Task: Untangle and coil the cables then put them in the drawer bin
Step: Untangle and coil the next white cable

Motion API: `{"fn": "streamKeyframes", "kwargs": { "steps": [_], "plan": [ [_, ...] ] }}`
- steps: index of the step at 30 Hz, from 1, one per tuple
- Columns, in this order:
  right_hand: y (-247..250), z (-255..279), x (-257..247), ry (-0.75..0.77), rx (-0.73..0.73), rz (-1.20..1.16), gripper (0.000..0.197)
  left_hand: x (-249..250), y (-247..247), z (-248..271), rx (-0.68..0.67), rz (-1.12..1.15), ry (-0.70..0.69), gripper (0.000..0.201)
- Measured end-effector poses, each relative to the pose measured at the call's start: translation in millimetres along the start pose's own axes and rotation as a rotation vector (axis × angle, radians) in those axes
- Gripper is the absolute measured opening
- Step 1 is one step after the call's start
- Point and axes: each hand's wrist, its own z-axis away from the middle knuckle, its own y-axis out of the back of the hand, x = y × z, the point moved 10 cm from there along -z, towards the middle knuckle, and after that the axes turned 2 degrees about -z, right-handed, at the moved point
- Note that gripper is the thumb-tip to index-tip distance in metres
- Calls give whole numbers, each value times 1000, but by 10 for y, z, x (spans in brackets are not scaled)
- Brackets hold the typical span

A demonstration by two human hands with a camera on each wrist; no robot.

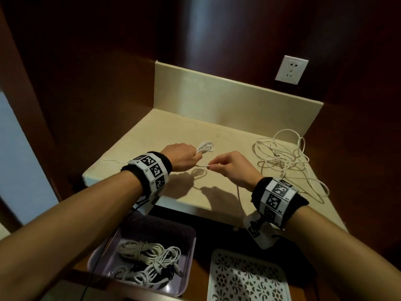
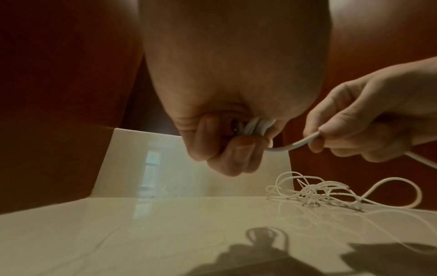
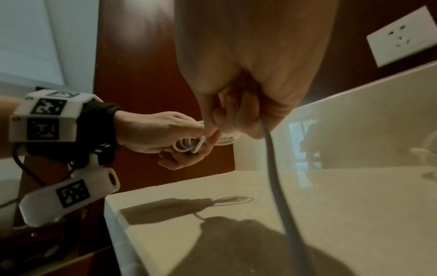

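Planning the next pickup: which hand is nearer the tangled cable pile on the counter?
Right. The right hand is just beside the tangled cable pile; the left hand, gripping the small coil, is farther off on the other side.

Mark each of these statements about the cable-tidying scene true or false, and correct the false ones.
1. The left hand holds a small white coil. True.
2. The right hand is open and holds nothing. False: it pinches the cable that runs to the coil.
3. A tangle of white cable lies on the counter to the right of the hands. True.
4. The purple bin holds no cables. False: coiled cables already lie in it.
5. A plug sits in the wall socket. False: nothing is plugged in.
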Motion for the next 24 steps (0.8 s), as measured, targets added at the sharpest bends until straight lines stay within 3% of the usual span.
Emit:
{"fn": "streamKeyframes", "kwargs": {
  "steps": [6,15,17,22,24],
  "plan": [
    [205,121,95,3,61,152,8,239,-94,-3,-37,16,-35,42],
    [459,279,217,12,175,108,5,581,-175,-22,-98,202,-128,51],
    [486,298,228,40,209,87,14,634,-220,-22,-129,197,-140,53],
    [305,264,168,102,65,325,39,656,-361,9,-237,245,-182,50],
    [220,233,166,99,-6,382,37,628,-381,37,-253,242,-195,49]
  ]
}}
